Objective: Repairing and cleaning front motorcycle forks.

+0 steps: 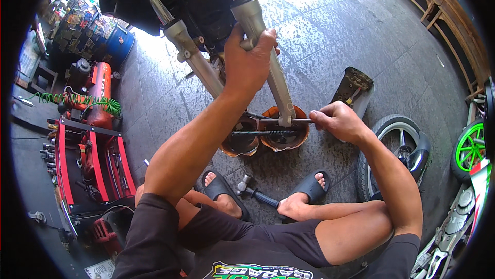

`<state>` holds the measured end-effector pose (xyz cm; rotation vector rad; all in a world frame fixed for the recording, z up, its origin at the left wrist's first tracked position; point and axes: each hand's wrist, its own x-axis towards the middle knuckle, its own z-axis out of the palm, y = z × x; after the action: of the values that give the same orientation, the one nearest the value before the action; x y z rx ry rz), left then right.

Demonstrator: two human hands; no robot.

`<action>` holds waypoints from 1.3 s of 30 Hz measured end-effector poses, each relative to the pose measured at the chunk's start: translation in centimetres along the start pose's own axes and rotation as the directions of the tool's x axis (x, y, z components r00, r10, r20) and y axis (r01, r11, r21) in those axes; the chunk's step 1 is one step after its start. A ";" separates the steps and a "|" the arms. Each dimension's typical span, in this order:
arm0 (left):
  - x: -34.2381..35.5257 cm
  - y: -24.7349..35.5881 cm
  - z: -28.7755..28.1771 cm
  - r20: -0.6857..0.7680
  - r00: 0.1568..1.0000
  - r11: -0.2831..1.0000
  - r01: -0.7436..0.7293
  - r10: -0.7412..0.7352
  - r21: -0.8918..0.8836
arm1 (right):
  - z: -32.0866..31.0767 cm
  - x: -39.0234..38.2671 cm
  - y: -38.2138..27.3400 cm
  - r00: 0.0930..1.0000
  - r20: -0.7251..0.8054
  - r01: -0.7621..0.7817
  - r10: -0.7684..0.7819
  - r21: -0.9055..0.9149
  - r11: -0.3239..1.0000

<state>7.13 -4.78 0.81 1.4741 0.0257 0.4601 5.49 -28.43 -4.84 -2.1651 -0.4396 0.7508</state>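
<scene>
Left hand clasps fork leg; right hand pinches metal rod reaching leftward to leg's lower end. Likely working rod there; next move needs steady left grip.

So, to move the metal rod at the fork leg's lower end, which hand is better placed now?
Probably the right hand: it holds the metal rod close to that lower end. The left hand is farther up, gripping the same fork leg.
</scene>
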 end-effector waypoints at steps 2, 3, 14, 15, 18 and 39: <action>0.2 0.3 -0.2 0.009 1.000 1.000 0.007 -0.007 0.011 | 1.1 0.8 -0.1 0.999 -0.020 0.048 -0.047 0.055 0.997; 0.3 0.4 -0.2 0.009 1.000 1.000 0.011 -0.011 0.016 | 1.6 1.2 -0.1 0.998 -0.030 0.052 -0.050 0.077 0.996; 0.7 0.9 0.0 -0.042 0.999 0.993 -0.017 0.022 0.120 | 2.5 3.1 0.2 0.993 -0.092 0.091 -0.075 0.190 0.977; 0.8 1.0 -0.1 -0.015 1.000 0.994 0.006 -0.004 0.112 | 2.6 3.0 0.0 0.993 -0.090 0.092 -0.076 0.191 0.977; 1.1 1.3 -0.6 0.045 0.999 0.997 0.016 -0.020 0.079 | 3.1 3.0 -0.6 0.993 -0.094 0.083 -0.075 0.082 0.993; 1.2 1.6 -0.6 0.053 0.999 0.995 0.006 -0.011 0.104 | 5.4 4.4 -2.1 0.951 -0.304 0.079 -0.064 0.037 0.996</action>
<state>7.57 -3.76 2.60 1.5876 0.0136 0.4173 5.26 -21.73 -7.61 -2.1587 -0.3333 0.3755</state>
